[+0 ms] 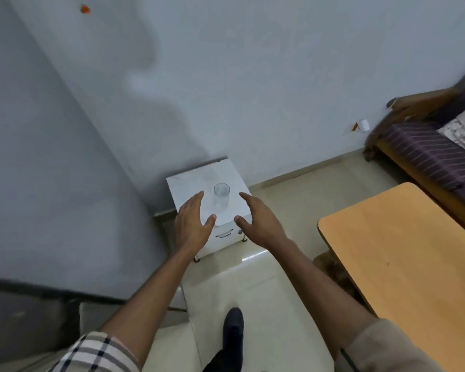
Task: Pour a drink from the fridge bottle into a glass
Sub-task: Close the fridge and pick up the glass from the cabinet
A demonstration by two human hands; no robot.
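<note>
- Standing upright near the middle of a small white cabinet [188, 183] is a clear, empty glass [221, 196]; the cabinet sits in the corner against the pale wall [279, 76].
- The left hand [192, 221] is held out in front of the cabinet, to the left of the glass, fingers [198, 200] spread and holding nothing.
- The right hand [258, 217] mirrors it on the right of the glass, fingers loose and open, likewise empty.
- Neither hand touches the glass; it shows in the gap between them.
- A drawer handle [224, 234] shows on the cabinet front, between the two hands.
- A wooden tabletop [403, 251] fills the right side, with a striped sofa [430, 154] beyond it.
- A tall grey panel [38, 157] rises at the left.
- A dark shoe [233, 324] rests on the tiled floor [266, 285] below.
</note>
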